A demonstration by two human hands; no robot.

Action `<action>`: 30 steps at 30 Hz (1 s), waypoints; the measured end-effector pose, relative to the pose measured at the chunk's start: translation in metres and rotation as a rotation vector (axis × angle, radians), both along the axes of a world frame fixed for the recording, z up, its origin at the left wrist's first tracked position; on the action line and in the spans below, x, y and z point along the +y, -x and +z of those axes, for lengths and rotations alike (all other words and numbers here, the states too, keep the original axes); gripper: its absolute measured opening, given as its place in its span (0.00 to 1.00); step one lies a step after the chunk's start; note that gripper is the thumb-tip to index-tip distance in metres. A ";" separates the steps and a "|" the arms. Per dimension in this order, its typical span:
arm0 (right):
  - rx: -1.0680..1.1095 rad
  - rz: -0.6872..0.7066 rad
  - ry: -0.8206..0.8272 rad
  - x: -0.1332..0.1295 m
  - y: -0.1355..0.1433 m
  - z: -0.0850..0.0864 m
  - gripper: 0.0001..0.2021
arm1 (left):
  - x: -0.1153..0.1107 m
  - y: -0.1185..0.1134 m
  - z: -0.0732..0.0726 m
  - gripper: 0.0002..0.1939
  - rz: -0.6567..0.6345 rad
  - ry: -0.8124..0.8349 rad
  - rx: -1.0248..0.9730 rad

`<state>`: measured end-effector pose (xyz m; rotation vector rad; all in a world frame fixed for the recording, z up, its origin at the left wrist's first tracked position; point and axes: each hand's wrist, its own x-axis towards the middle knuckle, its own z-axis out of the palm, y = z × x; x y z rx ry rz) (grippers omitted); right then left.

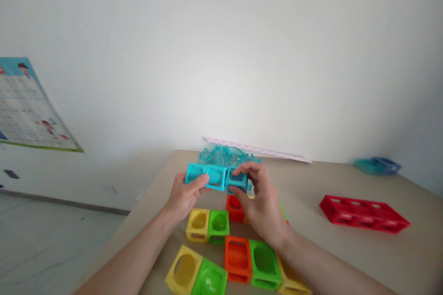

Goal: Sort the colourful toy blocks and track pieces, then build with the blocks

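My left hand [187,196] is closed round a strip of two joined light-blue hollow cube blocks [215,177], thumb across the front. At the strip's right end, my right hand [258,198] pinches a single darker-blue cube block [236,180] between thumb and fingers. The two pieces meet or nearly meet; whether they are locked together I cannot tell. Below the hands lie a yellow-and-green pair [208,226], another yellow-and-green pair [197,272], and an orange, green and yellow row [252,262]. A further orange block [235,208] is partly hidden behind my right hand.
A red strip of three joined blocks [363,214] lies on the table [294,184] to the right. Blue pieces [379,166] sit at the far right corner. Behind my hands is a crumpled teal net [221,156], near a pale zigzag-patterned strip [259,148] along the wall.
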<state>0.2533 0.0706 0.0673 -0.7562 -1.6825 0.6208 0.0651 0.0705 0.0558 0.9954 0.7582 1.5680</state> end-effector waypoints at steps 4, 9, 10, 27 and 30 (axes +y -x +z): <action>-0.124 -0.083 -0.235 -0.005 -0.002 0.004 0.22 | -0.001 0.000 0.002 0.09 0.002 -0.005 -0.028; -0.164 -0.075 -0.321 -0.004 -0.003 0.005 0.24 | 0.000 0.001 0.001 0.09 0.009 0.006 0.020; -0.172 -0.068 -0.347 -0.004 -0.003 0.004 0.25 | 0.000 0.001 0.001 0.09 0.011 0.007 0.044; -0.517 -0.068 -0.380 -0.006 -0.003 0.002 0.38 | 0.000 0.003 -0.009 0.12 0.072 0.037 0.241; -0.435 -0.073 -0.331 -0.008 -0.003 0.004 0.35 | -0.001 0.001 -0.006 0.11 0.030 0.020 0.156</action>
